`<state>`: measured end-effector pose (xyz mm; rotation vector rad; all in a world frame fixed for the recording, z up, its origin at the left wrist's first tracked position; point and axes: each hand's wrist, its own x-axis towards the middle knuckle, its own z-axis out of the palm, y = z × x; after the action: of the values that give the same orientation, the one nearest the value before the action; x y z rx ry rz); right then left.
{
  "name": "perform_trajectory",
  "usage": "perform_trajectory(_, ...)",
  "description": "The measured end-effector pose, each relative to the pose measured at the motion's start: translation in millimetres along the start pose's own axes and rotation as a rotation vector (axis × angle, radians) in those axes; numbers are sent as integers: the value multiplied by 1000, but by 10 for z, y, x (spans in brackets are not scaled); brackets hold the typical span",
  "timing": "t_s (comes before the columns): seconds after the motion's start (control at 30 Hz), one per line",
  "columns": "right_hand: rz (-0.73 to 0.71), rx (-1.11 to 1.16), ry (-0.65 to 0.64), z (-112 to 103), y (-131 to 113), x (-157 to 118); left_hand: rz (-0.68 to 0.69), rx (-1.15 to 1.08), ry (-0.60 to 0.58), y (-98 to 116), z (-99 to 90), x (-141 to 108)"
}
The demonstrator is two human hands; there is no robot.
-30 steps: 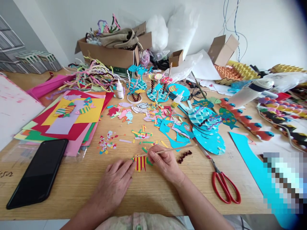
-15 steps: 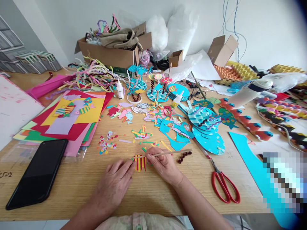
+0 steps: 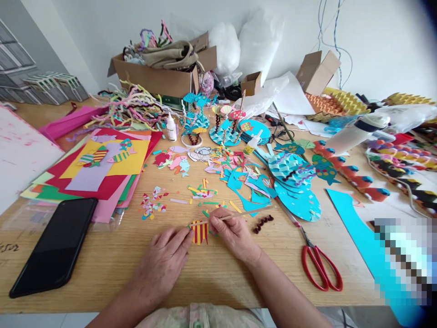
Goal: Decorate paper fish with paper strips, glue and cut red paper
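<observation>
Head view, right hand: the right hand has its thumb and fingers pinched together on a thin stick.
Stick: it runs out from both sides of this pinch, the tip towards the left hand lying along the upper edge of the striped paper piece; whether it touches the paper cannot be told.
Left hand: the left hand lies low on the table, fingers close together, their tips on the near end of the piece; whether the thumb pinches it from below cannot be told.
Striped paper piece: the striped paper piece, in red and yellow bands, lies between the two hands, its lower edge jagged.
Just right of the pinch: a coiled brown pipe cleaner.
Farther right of it: scissors with red handles, which lie apart.
Beyond the hands: narrow paper strips, and blue offcuts to the right of those.
Beyond the left hand: a scatter of tiny paper bits.
Well left of both hands: a black phone, with a stack of coloured paper behind it.
Farther back, past the strips: a white glue bottle, upright, and a tilted second bottle.
</observation>
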<state>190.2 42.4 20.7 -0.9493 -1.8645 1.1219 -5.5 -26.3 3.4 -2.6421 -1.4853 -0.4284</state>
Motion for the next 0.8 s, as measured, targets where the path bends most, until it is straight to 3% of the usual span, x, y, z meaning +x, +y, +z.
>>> perform_trajectory(0.27,6,-40,-47,2,15,16,-3,-15,-36,-2,-17,0)
perform_trajectory(0.5,83,175,26,-11,27,-1,-12,7,-61,-2,-3,-13)
perform_trajectory(0.8,57,31,-30,-4,-6,9,-20,9,-48,14,0,-10)
